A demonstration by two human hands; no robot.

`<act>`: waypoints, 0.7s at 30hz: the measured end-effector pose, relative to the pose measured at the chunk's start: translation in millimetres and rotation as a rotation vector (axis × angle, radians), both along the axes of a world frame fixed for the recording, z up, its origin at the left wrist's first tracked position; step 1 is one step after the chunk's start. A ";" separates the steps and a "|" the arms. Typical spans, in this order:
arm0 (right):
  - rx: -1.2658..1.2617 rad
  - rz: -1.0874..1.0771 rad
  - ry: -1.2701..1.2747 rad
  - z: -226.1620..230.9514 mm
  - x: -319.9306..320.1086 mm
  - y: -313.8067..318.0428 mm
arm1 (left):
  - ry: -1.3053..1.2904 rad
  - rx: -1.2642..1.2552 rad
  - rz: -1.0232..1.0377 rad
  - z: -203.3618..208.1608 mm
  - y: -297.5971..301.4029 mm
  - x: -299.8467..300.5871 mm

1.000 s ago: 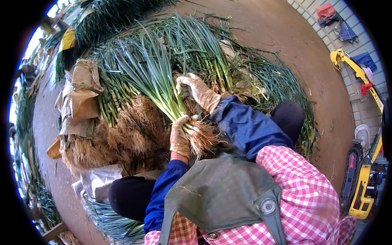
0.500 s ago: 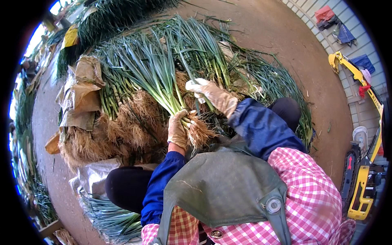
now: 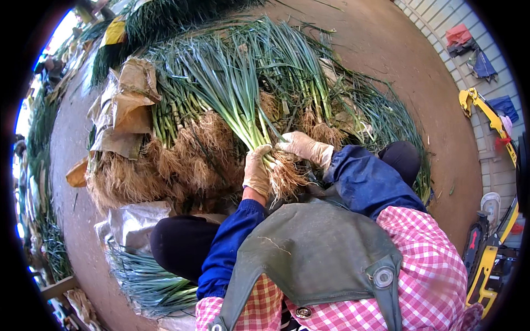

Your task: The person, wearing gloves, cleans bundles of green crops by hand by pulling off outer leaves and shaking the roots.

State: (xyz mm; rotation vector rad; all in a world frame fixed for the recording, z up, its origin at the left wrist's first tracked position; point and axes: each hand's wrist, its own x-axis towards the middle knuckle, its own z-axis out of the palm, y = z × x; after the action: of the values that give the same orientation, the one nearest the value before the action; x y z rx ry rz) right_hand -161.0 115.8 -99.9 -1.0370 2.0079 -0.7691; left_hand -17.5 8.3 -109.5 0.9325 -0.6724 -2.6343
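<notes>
A bunch of green onions [image 3: 243, 128] slants up and away from my hands, its pale stems and brown roots toward me. My left hand [image 3: 256, 174], in a dirty beige glove, is closed around the stems just above the roots [image 3: 287, 179]. Beside it, my gloved right hand [image 3: 305, 148] reaches in from the right with its fingers pressed together. A thin green leaf runs down to those fingertips; the exact grip is partly hidden. More green onions [image 3: 190, 129] lie in a wide heap beyond my hands, with tangled roots facing me.
Brown paper sacking [image 3: 132, 99] covers the heap's left part. Another pile of green onions [image 3: 149, 281] lies by my left knee, next to clear plastic sheeting [image 3: 135, 223]. A yellow toy-like excavator [image 3: 486, 276] stands at the right by the tiled wall [image 3: 441, 33].
My right hand has come down and in toward the root end of the bunch, beside my left hand. My left hand keeps its hold. The whole view has shifted slightly.
</notes>
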 end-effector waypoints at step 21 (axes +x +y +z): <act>-0.398 -0.201 -0.940 2.7 -25.3 -26.2 | 0.090 0.197 -0.013 -15.7 0.7 4.9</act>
State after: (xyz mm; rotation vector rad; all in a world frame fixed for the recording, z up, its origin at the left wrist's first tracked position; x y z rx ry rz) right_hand -186.2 89.6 -97.2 -0.4960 1.1640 -1.4707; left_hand -12.6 8.9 -125.2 0.8555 -0.4045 -2.7738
